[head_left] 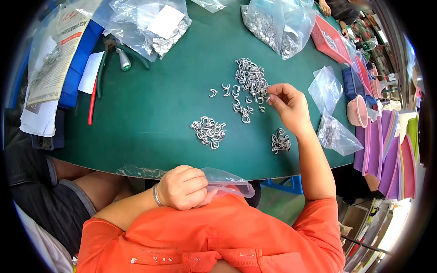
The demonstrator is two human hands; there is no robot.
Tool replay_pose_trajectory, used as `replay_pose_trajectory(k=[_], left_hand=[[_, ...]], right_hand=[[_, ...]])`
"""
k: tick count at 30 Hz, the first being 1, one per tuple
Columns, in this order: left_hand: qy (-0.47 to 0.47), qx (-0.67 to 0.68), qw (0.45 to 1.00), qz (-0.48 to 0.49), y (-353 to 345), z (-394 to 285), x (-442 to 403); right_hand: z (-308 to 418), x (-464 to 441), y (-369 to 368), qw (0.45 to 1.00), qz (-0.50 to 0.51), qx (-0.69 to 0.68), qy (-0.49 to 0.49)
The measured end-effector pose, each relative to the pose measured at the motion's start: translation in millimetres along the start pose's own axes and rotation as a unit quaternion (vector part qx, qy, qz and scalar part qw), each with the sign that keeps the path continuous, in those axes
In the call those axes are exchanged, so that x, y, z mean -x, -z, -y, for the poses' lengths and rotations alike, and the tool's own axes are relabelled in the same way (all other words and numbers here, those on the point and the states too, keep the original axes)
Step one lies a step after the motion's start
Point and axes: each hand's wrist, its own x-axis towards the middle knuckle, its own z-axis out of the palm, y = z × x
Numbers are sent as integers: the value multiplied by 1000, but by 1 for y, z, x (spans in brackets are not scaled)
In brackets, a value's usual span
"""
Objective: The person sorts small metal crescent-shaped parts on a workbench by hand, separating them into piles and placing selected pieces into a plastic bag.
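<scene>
Orange cloth shirt (182,232), clear plastic bag (227,177) in left hand (183,187), metal crescents (251,78)

Bright light glints off metal pieces (252,78) and plastic bags (291,25), while fisheye distortion bows the table edge (142,172).

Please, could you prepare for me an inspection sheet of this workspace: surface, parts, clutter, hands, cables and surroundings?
Surface: green table, near edge worn pale in one stretch.
Parts: large pile of metal crescents, loose ones beside it; smaller left pile and right pile.
Clutter: parts bags, pliers, red stick, blue bin.
Left hand: closed on a clear bag at the near edge.
Right hand: fingertips at the large pile; whether they pinch a crescent is unclear.
Cables: nothing seen on the table.
Surroundings: purple trays at right; another person's hand at far right.
</scene>
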Motion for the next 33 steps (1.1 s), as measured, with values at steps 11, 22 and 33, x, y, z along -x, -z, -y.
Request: replay_pose_trajectory(k=[11, 22, 33], left_hand=[[-4, -5, 1000, 2, 1, 0, 3], [-10, -1, 1000, 11, 1, 1, 2], [-8, -1, 1000, 9, 1, 1, 2]], right_hand=[[3, -7, -21, 975, -14, 162, 150], [-1, 1, 11, 999, 26, -11, -20], [-1, 4, 14, 999, 43, -29, -13]])
